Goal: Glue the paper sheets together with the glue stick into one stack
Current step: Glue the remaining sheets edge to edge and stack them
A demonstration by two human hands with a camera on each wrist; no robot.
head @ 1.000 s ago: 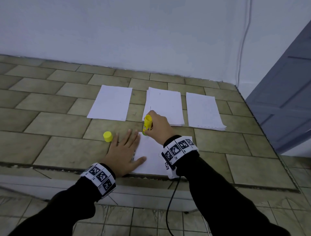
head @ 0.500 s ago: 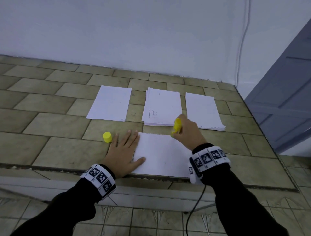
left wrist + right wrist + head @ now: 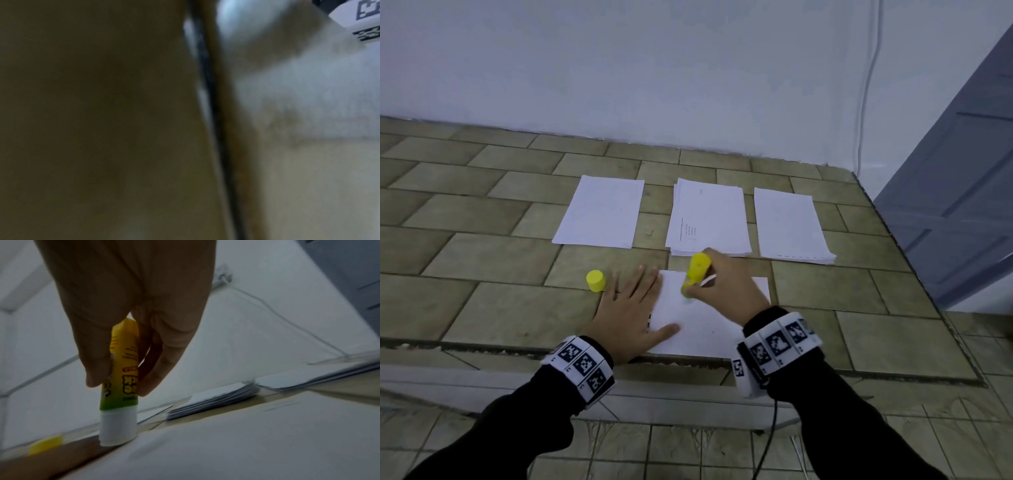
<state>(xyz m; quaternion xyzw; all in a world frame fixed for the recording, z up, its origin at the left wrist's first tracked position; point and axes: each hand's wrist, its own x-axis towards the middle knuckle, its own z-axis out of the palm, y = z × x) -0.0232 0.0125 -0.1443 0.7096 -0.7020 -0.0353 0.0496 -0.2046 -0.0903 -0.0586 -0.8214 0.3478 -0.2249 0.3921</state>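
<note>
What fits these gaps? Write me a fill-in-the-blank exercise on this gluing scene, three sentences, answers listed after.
1. The right hand grips the ____ and rubs it on the near sheet.
2. The left hand lies ____ on that sheet's left edge.
3. The yellow cap stands on the tiles to the ____ of the left hand.

Missing words: glue stick; flat; left

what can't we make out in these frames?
- Left wrist view: almost all blur; only a wristband corner reads.
- Head view: print on the middle stack too small to read.
- Head view: sheet partly covered by left hand and right hand.
- Right wrist view: glue stick label partly hidden by fingers; cap blurred.
</note>
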